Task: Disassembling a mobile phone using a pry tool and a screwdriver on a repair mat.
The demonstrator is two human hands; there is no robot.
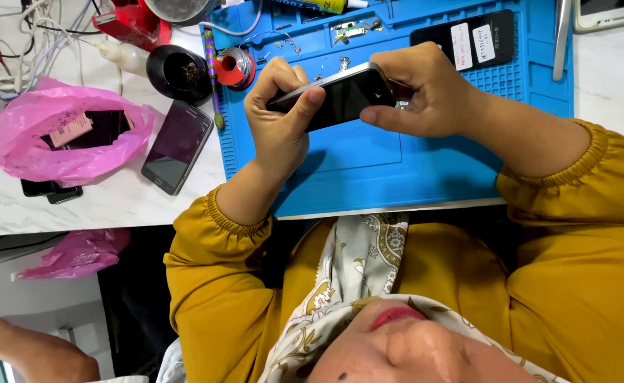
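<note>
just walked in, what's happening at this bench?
A person in mustard sleeves holds a dark phone in both hands above a blue work mat. The left hand grips one end, thumb across the screen; the right hand pinches the other end. Another phone lies face up on the white table, beside a pink plastic bag. A black part with white labels lies at the mat's far edge.
</note>
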